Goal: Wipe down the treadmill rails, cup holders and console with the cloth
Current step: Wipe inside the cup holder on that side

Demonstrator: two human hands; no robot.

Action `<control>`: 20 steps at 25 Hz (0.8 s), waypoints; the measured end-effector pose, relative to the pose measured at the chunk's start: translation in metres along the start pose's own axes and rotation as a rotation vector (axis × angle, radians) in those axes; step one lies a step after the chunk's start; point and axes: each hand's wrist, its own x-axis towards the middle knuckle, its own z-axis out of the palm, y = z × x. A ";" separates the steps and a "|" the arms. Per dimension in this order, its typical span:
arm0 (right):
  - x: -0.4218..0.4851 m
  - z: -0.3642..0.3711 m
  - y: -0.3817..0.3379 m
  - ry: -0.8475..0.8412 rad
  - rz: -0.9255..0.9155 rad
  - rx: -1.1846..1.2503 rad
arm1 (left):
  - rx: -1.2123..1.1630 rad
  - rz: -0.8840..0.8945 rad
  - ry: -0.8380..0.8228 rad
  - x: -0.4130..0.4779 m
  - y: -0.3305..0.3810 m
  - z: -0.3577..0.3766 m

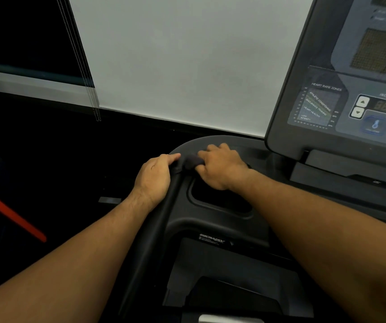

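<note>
the rail (145,252) runs from bottom centre up to mid-frame, the cup holder (220,201) just right of it. the left hand (154,176) wraps the rail's top; the right hand (222,167) grips the bunched cloth (193,160) on the holder's far rim, between both hands. the console (341,101) lies in the upper right, nearer the right hand.

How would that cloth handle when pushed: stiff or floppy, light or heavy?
Probably floppy: the cloth is bunched into a wad in the right hand. Likely light, since curled fingers alone hold it. It would probably crumple further rather than slide flat.
</note>
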 end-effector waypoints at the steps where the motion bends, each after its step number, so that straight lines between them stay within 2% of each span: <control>1: -0.003 0.001 -0.010 -0.004 -0.097 0.019 | 0.001 0.015 0.003 0.001 -0.001 0.000; 5: -0.034 0.011 -0.029 0.090 -0.539 0.094 | 0.019 0.038 0.020 0.001 0.000 0.002; 9: -0.064 0.012 -0.021 0.168 -0.650 0.122 | 0.033 0.056 -0.004 0.003 -0.002 0.001; 11: -0.075 0.013 -0.022 0.142 -0.603 0.226 | 0.055 0.061 -0.008 0.005 -0.003 0.002; 13: -0.081 0.008 -0.021 0.057 -0.463 0.423 | 0.068 0.087 -0.021 0.004 -0.004 0.002; 15: -0.086 -0.003 -0.014 0.042 -0.298 0.596 | 0.095 0.139 -0.042 0.003 -0.003 0.003; 18: -0.097 -0.020 0.006 0.143 -0.111 0.777 | 0.155 0.234 -0.044 -0.006 0.004 0.010; 20: -0.106 -0.028 0.023 0.239 -0.048 0.801 | 0.058 0.287 -0.075 -0.018 0.019 0.025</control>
